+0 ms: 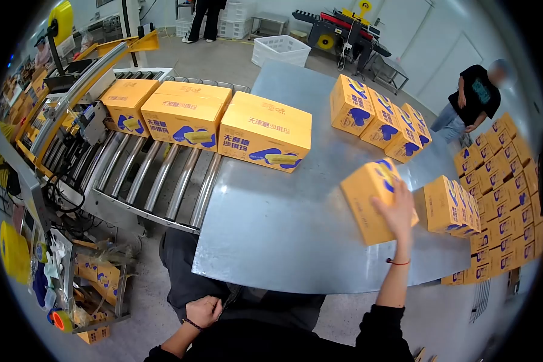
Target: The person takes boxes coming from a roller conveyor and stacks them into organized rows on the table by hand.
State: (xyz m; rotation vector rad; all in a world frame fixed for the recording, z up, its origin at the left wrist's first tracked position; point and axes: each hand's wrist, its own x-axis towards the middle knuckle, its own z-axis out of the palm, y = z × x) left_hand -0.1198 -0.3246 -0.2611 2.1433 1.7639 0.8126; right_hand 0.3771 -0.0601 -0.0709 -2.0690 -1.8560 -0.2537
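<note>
My right hand (395,208) lies across a yellow carton (368,205) on the right half of the metal table (271,217). The thumb is on one face and the fingers reach over the printed edge; both hand and carton are slightly blurred. My left hand (203,312) is closed in a fist near my lap, with nothing visible in it. Close to the right hand stands a short row of cartons (441,205), and beyond it another row of cartons (377,117). At the left, one carton (265,130) sits partly on the table, touching the carton (186,111) behind it.
A roller conveyor (157,175) meets the table's left edge, with a taping machine (81,114) over it. Stacked cartons (504,199) stand at the right, near another person (476,96). Behind the table is a white crate (280,50). A cart (99,277) stands lower left.
</note>
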